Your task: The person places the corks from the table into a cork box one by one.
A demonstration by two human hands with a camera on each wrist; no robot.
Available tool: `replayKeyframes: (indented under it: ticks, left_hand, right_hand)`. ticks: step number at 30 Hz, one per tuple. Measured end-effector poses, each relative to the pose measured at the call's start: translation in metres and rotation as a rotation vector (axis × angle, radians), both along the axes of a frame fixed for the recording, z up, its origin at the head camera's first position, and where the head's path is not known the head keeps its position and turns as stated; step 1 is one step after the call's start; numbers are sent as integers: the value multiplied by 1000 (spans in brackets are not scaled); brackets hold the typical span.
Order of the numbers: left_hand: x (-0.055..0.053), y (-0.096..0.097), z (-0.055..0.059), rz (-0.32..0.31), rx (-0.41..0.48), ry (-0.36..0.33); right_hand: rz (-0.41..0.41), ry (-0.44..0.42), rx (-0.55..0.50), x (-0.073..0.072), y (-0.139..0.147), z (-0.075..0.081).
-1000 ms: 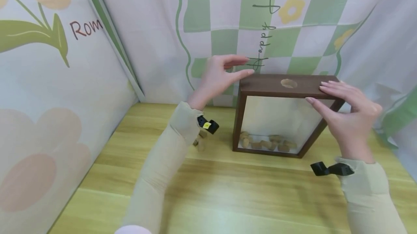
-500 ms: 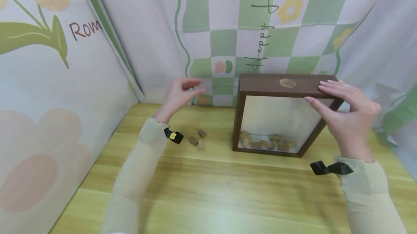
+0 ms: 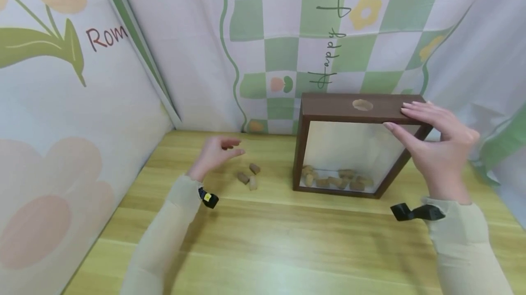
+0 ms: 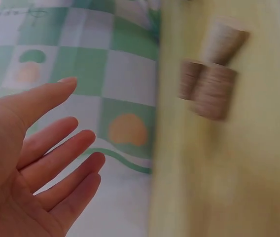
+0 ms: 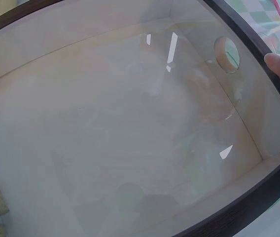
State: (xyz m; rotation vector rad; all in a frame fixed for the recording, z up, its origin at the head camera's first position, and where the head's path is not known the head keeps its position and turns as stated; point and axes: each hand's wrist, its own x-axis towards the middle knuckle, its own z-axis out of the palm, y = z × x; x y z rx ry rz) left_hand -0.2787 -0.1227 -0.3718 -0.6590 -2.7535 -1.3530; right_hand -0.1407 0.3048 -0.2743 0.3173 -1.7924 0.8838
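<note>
My left hand (image 3: 213,155) hovers over the table with thumb and fingers apart, holding nothing. Just to its right lie a few loose wine corks (image 3: 243,177), blurred in the left wrist view, where one pale cork (image 4: 226,39) touches a browner cork (image 4: 216,91). A dark brown wooden box (image 3: 328,107) with a clear front stands upright on the right. Its top has a round hole (image 3: 363,105), and several corks (image 3: 337,182) lie at the bottom inside. My right hand (image 3: 444,144) grips the box's upper right corner, thumb at the front edge, fingers across the top.
The wood-grain table (image 3: 263,231) extends in front of the box and to its left. A checkered curtain (image 3: 283,57) hangs close behind, and a flower-printed cloth (image 3: 53,149) borders the left side.
My left hand has moved from beside the box's top left corner leftward and down towards the loose corks, uncovering them. The right hand and the box stay in place.
</note>
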Motion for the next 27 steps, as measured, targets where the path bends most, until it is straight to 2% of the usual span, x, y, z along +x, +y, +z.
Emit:
replayKeyframes:
  ticks: [7, 12, 15, 20, 27]
  left_hand:
    - [12, -7, -28, -38, -7, -40]
    - [20, -10, -43, -71, -14, -148]
    - [23, -10, -47, -102, -22, -195]
    - [26, -11, -50, -142, -48, -198]
    - [23, -11, -52, -132, -70, -205]
  right_hand:
    - [13, 3, -24, 1, -2, 0]
    - [14, 0, -25, 1, -2, 0]
    - [18, 0, -30, 0, -1, 0]
    - [37, 7, -36, -2, 0, -1]
    - [49, 18, -51, -3, 0, -1]
